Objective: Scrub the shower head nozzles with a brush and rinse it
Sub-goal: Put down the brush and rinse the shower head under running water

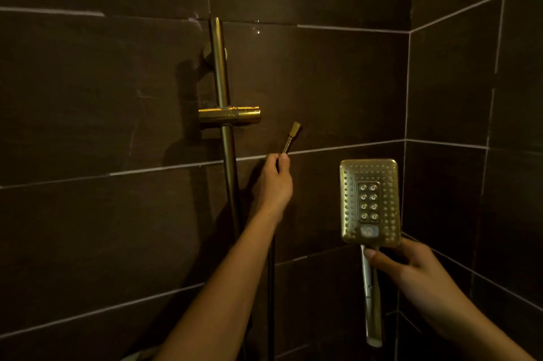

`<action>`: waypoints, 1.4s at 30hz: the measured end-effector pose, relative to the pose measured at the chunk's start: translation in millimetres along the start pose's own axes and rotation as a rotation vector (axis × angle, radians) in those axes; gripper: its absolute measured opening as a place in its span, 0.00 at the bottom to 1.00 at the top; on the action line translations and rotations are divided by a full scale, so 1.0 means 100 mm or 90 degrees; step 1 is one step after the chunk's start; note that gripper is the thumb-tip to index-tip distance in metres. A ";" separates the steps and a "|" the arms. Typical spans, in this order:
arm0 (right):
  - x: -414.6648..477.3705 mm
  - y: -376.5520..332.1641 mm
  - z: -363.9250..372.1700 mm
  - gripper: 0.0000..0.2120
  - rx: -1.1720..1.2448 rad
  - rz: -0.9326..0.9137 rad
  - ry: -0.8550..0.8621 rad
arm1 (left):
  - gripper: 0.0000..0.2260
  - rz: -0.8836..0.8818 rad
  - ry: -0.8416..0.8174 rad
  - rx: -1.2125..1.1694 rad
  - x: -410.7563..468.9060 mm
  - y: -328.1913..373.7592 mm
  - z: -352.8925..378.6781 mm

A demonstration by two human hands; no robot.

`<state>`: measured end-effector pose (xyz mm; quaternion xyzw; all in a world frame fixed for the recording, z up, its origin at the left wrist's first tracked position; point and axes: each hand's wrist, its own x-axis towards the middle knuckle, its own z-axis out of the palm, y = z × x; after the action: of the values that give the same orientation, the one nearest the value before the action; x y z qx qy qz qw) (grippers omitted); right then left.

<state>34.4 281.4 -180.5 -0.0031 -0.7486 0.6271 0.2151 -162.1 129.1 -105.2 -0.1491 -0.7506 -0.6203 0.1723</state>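
Head view shows the right hand (411, 268) with fingers clenched on the handle of the shower head (370, 203), right of the rail (223, 96), while left-hand (274, 181) fingers pinch the hose end (289, 137); rigid, probably slippery metal, best gripped by the handle.

You've got one view only: wide-angle head cam, looking fwd and slightly up into the tiled corner (409, 81) of the shower. It sits close, at arm's reach from the wall. Both forearms enter from the bottom edge.
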 end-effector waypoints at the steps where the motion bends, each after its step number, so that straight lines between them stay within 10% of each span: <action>1: -0.02 0.02 0.01 0.10 0.014 0.008 0.003 | 0.13 -0.012 -0.010 0.006 -0.09 -0.11 0.00; 22: -0.56 1.40 1.01 0.07 0.030 0.207 -0.024 | 0.12 -0.353 -0.202 0.107 -2.23 -3.13 -1.12; 42: -1.02 2.46 1.76 0.09 -0.034 0.332 -0.052 | 0.14 -0.510 -0.184 0.256 -2.06 -4.68 -2.39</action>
<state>4.0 141.1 -465.5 -0.1764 -0.7471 0.6407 0.0154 -164.8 -195.2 -567.5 0.1040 -0.8704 -0.4533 -0.1614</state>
